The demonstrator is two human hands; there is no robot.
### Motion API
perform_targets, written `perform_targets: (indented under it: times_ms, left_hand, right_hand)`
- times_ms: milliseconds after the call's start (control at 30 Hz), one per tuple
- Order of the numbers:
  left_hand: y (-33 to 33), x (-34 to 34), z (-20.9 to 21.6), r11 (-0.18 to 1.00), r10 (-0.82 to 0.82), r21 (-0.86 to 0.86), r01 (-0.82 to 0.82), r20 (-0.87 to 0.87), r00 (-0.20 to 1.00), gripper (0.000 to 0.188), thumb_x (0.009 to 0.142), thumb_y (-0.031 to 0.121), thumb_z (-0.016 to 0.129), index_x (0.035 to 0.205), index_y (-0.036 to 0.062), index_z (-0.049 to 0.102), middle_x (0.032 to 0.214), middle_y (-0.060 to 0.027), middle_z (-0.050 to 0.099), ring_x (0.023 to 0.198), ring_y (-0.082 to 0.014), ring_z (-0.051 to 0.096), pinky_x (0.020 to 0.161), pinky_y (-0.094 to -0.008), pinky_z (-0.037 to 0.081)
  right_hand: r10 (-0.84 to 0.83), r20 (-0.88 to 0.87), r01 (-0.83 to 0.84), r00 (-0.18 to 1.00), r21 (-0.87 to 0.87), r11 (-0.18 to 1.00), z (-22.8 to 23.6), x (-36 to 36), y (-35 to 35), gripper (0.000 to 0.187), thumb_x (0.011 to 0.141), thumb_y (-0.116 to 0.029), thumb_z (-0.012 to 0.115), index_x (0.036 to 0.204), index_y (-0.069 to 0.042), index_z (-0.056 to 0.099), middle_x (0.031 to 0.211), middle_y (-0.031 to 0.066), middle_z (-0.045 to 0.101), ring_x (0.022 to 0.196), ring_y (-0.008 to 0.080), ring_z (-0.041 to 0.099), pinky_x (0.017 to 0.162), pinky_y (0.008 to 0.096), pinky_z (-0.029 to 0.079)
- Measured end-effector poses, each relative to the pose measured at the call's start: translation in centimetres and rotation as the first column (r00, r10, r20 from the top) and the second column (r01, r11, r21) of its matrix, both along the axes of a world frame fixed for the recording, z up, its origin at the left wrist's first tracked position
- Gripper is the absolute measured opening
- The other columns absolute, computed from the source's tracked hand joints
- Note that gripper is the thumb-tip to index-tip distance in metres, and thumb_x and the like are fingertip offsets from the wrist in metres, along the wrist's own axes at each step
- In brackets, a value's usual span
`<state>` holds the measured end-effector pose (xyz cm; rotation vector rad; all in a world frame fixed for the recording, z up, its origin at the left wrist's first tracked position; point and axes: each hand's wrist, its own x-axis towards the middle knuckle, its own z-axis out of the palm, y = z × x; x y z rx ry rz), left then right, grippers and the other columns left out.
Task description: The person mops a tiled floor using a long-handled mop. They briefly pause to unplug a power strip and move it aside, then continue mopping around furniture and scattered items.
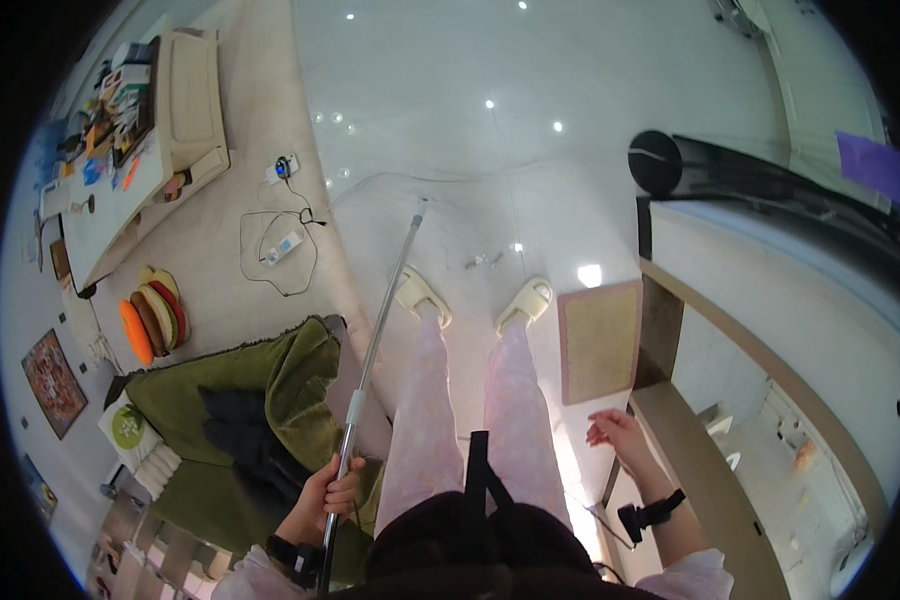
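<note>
My left hand (334, 490) is shut around a long metal pole (380, 320) that runs from my hip forward and down to the glossy white floor (490, 150), its far tip resting just ahead of my left slipper (422, 294). What is at the pole's far end is too small to tell. My right hand (617, 432) hangs free at my side, fingers loosely apart, holding nothing, next to a brown door frame (690, 440). I stand in pale pink trousers and cream slippers, the right slipper (526, 300) beside a tan mat (599, 338).
A green sofa (260, 400) with dark clothing and a cushion sits at my left. Cables and a power strip (282, 245) lie on a beige rug (220, 250). A cluttered low table (120, 170) is farther left, a stack of round cushions (153, 320) near it. A bathroom opens at right.
</note>
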<state>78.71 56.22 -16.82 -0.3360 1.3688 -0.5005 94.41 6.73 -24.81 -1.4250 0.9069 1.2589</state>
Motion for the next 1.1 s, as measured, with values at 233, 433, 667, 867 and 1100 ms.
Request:
perform_targets:
  times_ms: [233, 433, 667, 867, 1100]
  left_hand:
    - [-8.1, 1.8, 5.4, 0.938, 0.13, -0.313, -0.149, -0.079, 0.988, 0.041, 0.102, 0.038, 0.041, 0.12, 0.0014, 0.049, 0.061, 0.0045, 0.029, 0.045, -0.0031, 0.024, 0.035, -0.0175, 0.023]
    - [-16.0, 12.9, 0.0, 0.594, -0.785, 0.107, 0.798, 0.294, 0.545, 0.04, 0.104, 0.035, 0.036, 0.12, 0.0012, 0.049, 0.061, 0.0058, 0.027, 0.045, -0.004, 0.023, 0.039, -0.0198, 0.02]
    - [-29.3, 22.2, -12.2, 0.608, -0.747, 0.128, 0.784, 0.428, 0.509, 0.039, 0.103, 0.038, 0.038, 0.115, 0.0028, 0.051, 0.06, 0.0071, 0.028, 0.044, -0.0034, 0.023, 0.039, -0.021, 0.018]
    - [-34.5, 24.0, -15.2, 0.705, -0.688, 0.256, 0.662, 0.475, 0.549, 0.035, 0.103, 0.034, 0.042, 0.114, 0.0022, 0.052, 0.073, 0.0024, 0.038, 0.055, -0.0057, 0.032, 0.046, -0.0187, 0.029]
    - [-26.5, 19.8, -8.0, 0.677, -0.685, 0.23, 0.699, 0.544, 0.484, 0.051, 0.102, 0.037, 0.041, 0.14, 0.0045, 0.036, 0.115, -0.0088, 0.054, 0.1, -0.0197, 0.054, 0.082, -0.0326, 0.047]
  right_hand:
    - [-0.082, 0.08, 0.078, 0.993, 0.06, 0.995, -1.5, 1.2, -3.4, 0.019, 0.094, -0.012, 0.053, 0.105, 0.001, 0.063, 0.083, 0.0082, 0.066, 0.075, 0.016, 0.064, 0.07, 0.0286, 0.053]
    - [-0.196, 0.012, 0.185, 0.981, 0.268, 0.946, -5.0, 3.3, 0.0, 0.036, 0.098, -0.026, 0.052, 0.122, 0.001, 0.055, 0.099, 0.0124, 0.066, 0.09, 0.0193, 0.065, 0.078, 0.031, 0.053]
    - [-0.618, -0.034, 0.606, 0.786, 0.245, 0.757, -11.9, 8.8, 3.6, 0.036, 0.096, -0.028, 0.052, 0.12, -0.003, 0.041, 0.098, 0.0114, 0.058, 0.075, 0.023, 0.063, 0.062, 0.0363, 0.053]
    - [-0.825, 0.14, 0.832, 0.548, 0.015, 0.555, -16.8, 12.0, 2.3, 0.009, 0.092, -0.011, 0.05, 0.095, -0.007, 0.043, 0.077, 0.006, 0.047, 0.047, 0.0139, 0.042, 0.039, 0.0306, 0.037]
    - [-0.808, 0.18, 0.825, 0.561, -0.046, 0.563, -17.7, 12.0, 3.1, 0.008, 0.09, -0.008, 0.049, 0.096, -0.008, 0.043, 0.074, 0.0047, 0.044, 0.045, 0.0109, 0.038, 0.037, 0.028, 0.032]
